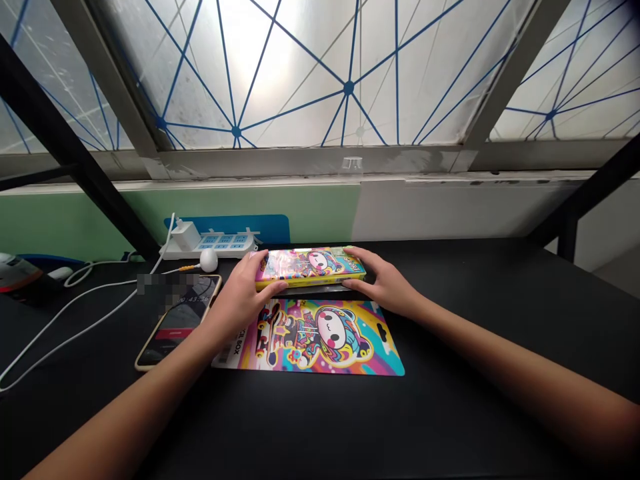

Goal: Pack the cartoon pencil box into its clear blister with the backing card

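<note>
Phone [177, 320] w/ gold-edged case lay on blk desk [500, 300], white cable [65, 320] nearby. White power strip [210, 245] w/ charger [186, 235] sat behind it by green wall [65, 223]; clear cup [353, 165] on window ledge [250, 163] below frosted panes [280, 73].

frosted blue-lined windows [270, 73], green and white wall [350, 213], black desk [500, 293]

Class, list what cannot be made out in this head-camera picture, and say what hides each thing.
Head view, the printed card: the start of its lettering, covered by the left hand and wrist.
Head view, the phone: the top of its screen, blurred by a pixelated patch.
Head view, the red-and-white object: its far end, cut off by the picture's left edge.
</note>
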`<action>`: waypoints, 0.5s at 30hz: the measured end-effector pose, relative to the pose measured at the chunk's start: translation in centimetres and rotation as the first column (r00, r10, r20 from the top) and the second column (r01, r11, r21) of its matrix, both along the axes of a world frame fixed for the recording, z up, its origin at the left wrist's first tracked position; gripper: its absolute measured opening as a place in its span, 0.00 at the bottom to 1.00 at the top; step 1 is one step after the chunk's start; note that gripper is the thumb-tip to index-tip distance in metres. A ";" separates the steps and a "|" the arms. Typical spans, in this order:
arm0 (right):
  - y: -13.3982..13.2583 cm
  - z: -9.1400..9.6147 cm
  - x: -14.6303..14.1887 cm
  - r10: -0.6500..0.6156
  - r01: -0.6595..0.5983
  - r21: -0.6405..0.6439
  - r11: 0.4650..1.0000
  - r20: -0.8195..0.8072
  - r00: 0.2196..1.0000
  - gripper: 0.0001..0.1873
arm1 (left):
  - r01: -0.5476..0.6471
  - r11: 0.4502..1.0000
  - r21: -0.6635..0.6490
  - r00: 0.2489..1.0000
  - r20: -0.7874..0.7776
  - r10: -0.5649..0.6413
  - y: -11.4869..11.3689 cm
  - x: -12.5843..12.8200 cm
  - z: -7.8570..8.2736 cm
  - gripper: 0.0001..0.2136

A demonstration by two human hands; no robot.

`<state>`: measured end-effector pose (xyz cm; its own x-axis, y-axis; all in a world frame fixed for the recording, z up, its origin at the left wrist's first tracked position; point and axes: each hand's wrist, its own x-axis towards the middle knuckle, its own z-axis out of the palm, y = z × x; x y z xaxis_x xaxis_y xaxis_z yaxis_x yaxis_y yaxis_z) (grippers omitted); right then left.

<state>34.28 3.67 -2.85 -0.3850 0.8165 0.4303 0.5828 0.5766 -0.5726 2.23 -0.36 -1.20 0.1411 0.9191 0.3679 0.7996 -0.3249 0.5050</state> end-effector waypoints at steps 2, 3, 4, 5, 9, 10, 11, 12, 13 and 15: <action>0.0 -0.8 -0.1 -0.006 0.006 0.004 1.000 0.067 0.998 0.31 | -0.022 0.999 -0.027 0.998 -0.066 0.020 -0.1 -0.4 -0.9 0.33; -0.2 -1.1 -0.1 -0.022 0.020 0.014 1.000 0.111 0.994 0.30 | -0.034 0.998 -0.044 0.994 -0.103 0.029 -0.3 -0.5 -1.1 0.34; -0.4 -1.2 -0.1 -0.043 0.038 0.034 0.999 0.166 0.985 0.28 | -0.045 0.997 -0.062 0.989 -0.145 0.036 -0.4 -0.5 -1.3 0.34; -0.6 -1.2 -0.2 -0.069 0.055 0.065 0.996 0.223 0.972 0.27 | -0.054 0.995 -0.080 0.981 -0.192 0.038 -0.5 -0.5 -1.3 0.34; -1.9 -0.3 -0.5 -0.164 0.061 0.306 0.950 0.324 0.932 0.21 | -0.075 0.993 -0.088 0.925 -0.378 0.037 -1.1 0.1 -1.1 0.31; -2.4 0.0 -0.7 -0.164 0.038 0.368 0.929 0.316 0.935 0.19 | -0.069 0.996 -0.063 0.911 -0.410 0.037 -1.2 0.2 -1.0 0.31; -2.9 0.3 -0.9 -0.143 0.006 0.413 0.911 0.301 0.943 0.16 | -0.054 0.998 -0.035 0.899 -0.436 0.034 -1.4 0.3 -1.0 0.31; -3.6 0.5 -1.2 -0.102 -0.035 0.438 0.898 0.286 0.953 0.15 | -0.033 0.999 -0.005 0.888 -0.459 0.027 -1.5 0.5 -1.0 0.30; -4.3 0.7 -1.5 -0.047 -0.084 0.442 0.893 0.277 0.960 0.13 | -0.007 1.000 0.023 0.877 -0.480 0.017 -1.7 0.6 -1.0 0.30; -5.9 0.9 -2.3 0.064 -0.172 0.396 0.902 0.273 0.960 0.12 | 0.055 0.997 0.062 0.854 -0.521 -0.015 -1.8 0.7 -1.0 0.28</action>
<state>31.93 -2.26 -1.94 -0.6051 0.5283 0.5956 0.5866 0.8017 -0.1150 2.96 -2.13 -2.23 0.3620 0.8837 0.2968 0.9261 -0.3771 -0.0067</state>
